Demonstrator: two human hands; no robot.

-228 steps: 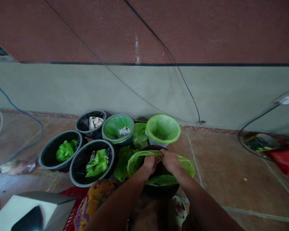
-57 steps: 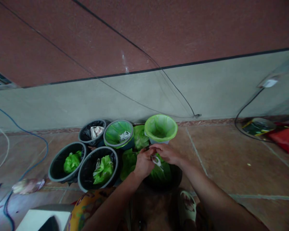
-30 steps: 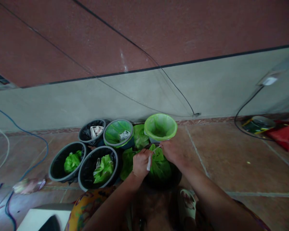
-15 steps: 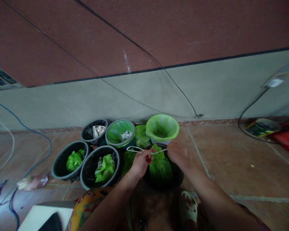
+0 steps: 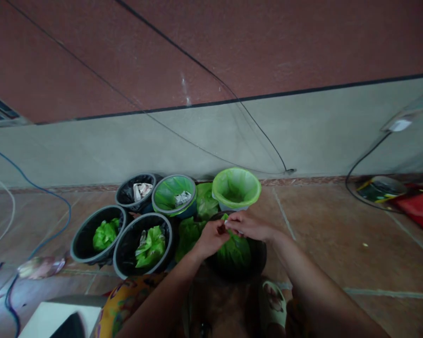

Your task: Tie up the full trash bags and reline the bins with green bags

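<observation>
My left hand (image 5: 213, 238) and my right hand (image 5: 248, 224) meet over the gathered top of a green plastic bag (image 5: 235, 253). That bag sits in a dark bin (image 5: 260, 263) at my feet. Both hands have their fingers pinched together on a white string, of which only a small bit (image 5: 226, 225) shows between the fingertips. Most of the string and the bag's neck are hidden by my hands. Just behind stands a pale bin with a light green liner (image 5: 236, 185).
To the left, two black-lined bins hold green bundles (image 5: 105, 234) (image 5: 151, 248). Behind them are a black-lined bin (image 5: 127, 192) and a green-lined bin (image 5: 164, 199), both with paper inside. More green bags (image 5: 206, 202) lie between bins. A blue cable (image 5: 52, 191) crosses the floor.
My hands have come together from apart. The white string, which was stretched between them with a loop past my left hand, is now mostly hidden in my fingers.
</observation>
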